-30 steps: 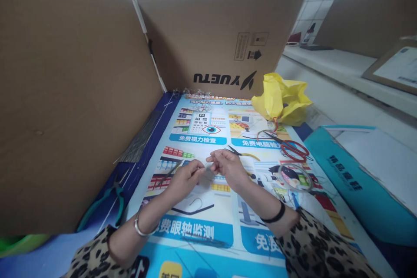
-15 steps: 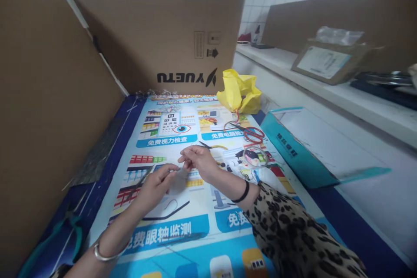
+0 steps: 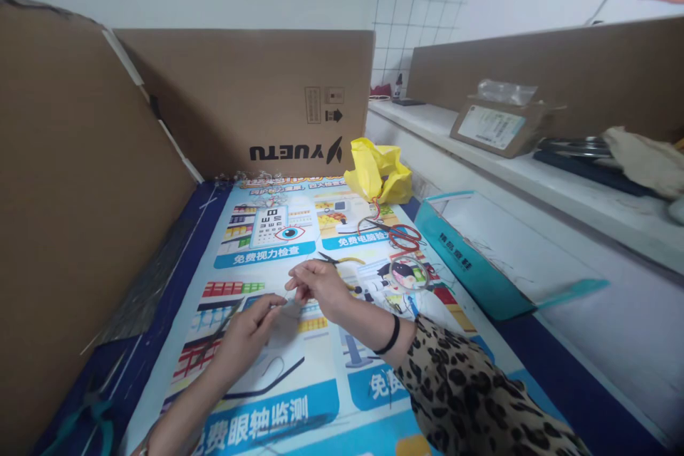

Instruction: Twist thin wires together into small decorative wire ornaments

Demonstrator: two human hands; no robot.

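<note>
Over the printed poster [image 3: 283,370], my left hand [image 3: 254,328] is closed in a pinch, thumb against forefinger. My right hand [image 3: 320,290] also pinches, just beyond it and to the right. A thin wire [image 3: 286,296] shows faintly between the two sets of fingertips; its ends are too fine to make out. Behind my right hand lies a yellow-handled tool [image 3: 347,261] with a dark tip. Red-handled scissors [image 3: 405,236] and a coil of wire [image 3: 409,273] rest to the right. A dark pointed tool [image 3: 219,331] lies left of my left hand.
A teal open box [image 3: 475,263] stands at the right, below a white shelf [image 3: 443,127] holding a small carton [image 3: 494,130]. Cardboard walls [image 3: 235,100] enclose the back and left. A yellow bag [image 3: 377,169] sits at the back; teal-handled pliers [image 3: 88,410] lie front left.
The view has tilted up and shifted slightly, so the scene sits lower in the picture. Both hands keep their pinch, almost unmoved over the poster.
</note>
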